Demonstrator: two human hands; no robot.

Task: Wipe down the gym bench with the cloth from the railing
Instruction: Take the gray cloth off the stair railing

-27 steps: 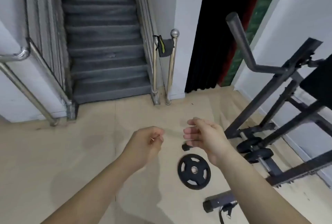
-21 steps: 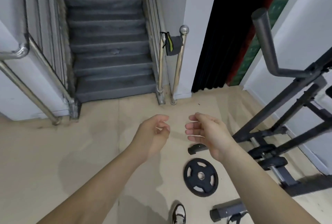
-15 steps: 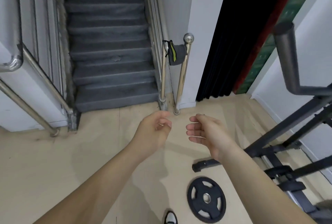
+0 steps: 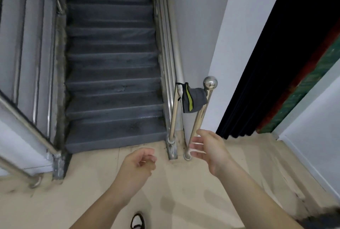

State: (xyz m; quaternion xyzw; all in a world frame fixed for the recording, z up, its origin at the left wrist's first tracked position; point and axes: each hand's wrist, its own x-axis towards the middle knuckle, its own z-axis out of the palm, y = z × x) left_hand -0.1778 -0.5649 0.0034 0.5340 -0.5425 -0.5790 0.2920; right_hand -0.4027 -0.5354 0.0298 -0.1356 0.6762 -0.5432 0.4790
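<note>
Head view: no containers in frame, no readable labels or writing. Dark grey cloth with a yellow-green stripe [image 4: 193,100] hangs on the polished steel stair railing [image 4: 199,116], draped between the ball-topped end post and the thinner post beside it, at the foot of the grey carpeted staircase [image 4: 112,85]. My right hand [image 4: 207,150] is raised in front of the end post's lower part, palm turned left, fingers [image 4: 196,145] spread and holding nothing; it sits below the cloth, not touching it. My left hand [image 4: 139,162] is lower and left of the railing base, over the beige tiled floor [image 4: 184,195], fingers loosely curled inward, empty. Both forearms are bare and come in from the bottom edge. Toe of a white-and-black shoe [image 4: 137,221] shows at bottom centre. Black curtain [image 4: 287,54] hangs right of the white wall corner.
</note>
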